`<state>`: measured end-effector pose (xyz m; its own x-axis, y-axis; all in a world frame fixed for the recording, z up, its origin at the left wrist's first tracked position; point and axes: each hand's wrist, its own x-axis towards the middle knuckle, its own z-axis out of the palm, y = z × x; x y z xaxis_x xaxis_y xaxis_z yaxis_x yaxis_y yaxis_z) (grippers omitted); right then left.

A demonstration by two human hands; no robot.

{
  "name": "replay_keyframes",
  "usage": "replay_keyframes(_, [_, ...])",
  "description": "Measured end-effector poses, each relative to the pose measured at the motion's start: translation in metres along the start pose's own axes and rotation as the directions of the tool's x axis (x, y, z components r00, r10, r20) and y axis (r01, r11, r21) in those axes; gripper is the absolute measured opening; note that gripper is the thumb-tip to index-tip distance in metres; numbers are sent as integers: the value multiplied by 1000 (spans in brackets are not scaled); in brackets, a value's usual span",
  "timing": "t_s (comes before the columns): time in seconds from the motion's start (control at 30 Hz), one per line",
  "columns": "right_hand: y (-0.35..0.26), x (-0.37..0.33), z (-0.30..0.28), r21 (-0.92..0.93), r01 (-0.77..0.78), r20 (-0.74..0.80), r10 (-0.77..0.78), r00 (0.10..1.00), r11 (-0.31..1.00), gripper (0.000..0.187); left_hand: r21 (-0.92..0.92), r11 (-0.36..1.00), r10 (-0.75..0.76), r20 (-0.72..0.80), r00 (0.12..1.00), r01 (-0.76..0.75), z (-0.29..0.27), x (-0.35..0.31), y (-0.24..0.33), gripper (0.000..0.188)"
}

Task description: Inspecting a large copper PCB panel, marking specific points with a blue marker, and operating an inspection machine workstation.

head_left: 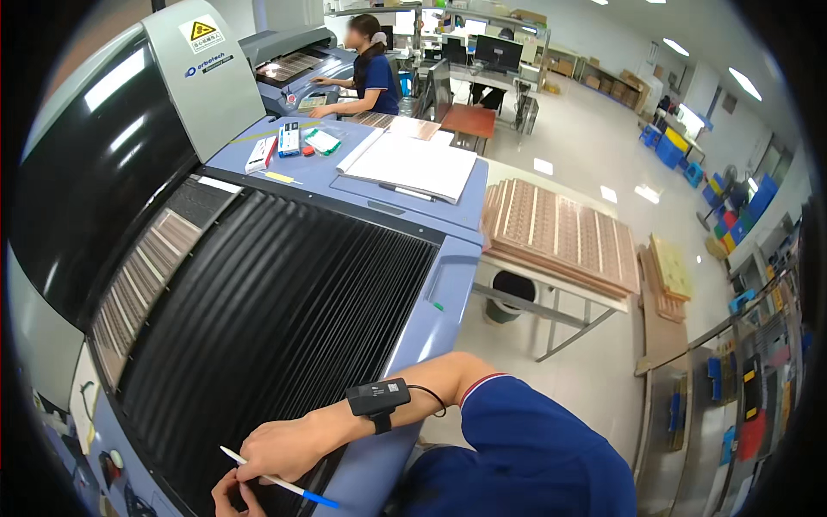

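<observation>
My right hand is closed around a slim white pen with a blue end, above the ribbed black bellows cover of a machine. A black device is strapped to my right wrist. At the lower edge, my left hand has its fingers curled and brought together against the right fingertips; whatever lies between them is hidden. To the left, a copper-striped panel lies on the machine bed beside the bellows, partly under the dark curved hood.
On the machine's blue ledge lie an open notebook, small boxes and a black pen. Stacked copper-patterned panels rest on a table to the right, above a bin. A co-worker sits at another machine. Shelving stands lower right.
</observation>
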<state>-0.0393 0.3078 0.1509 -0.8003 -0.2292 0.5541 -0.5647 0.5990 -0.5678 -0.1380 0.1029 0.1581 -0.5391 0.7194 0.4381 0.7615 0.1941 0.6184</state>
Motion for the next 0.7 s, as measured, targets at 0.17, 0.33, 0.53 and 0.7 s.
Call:
replay_keyframes(0.17, [0,2,4,39,1,14,-1,1000,999,29,78,994,69,18,997,-70,-4,-3,-7,20])
replay_keyframes(0.33, [0,6,4,52,4,28,-6,1000,999,33,76,996,50,-14,999,-49,-6,-5,-10,19])
replay_keyframes(0.53, [-4,6,-4,-41,-97,178,103,979,994,39,-28,1000,11,-16,1000,-11,1,-7,-16,10])
replay_keyframes(0.7, [-6,7,-6,-49,-73,142,79,987,996,29,21,991,137,-68,988,-136,5,-4,-16,17])
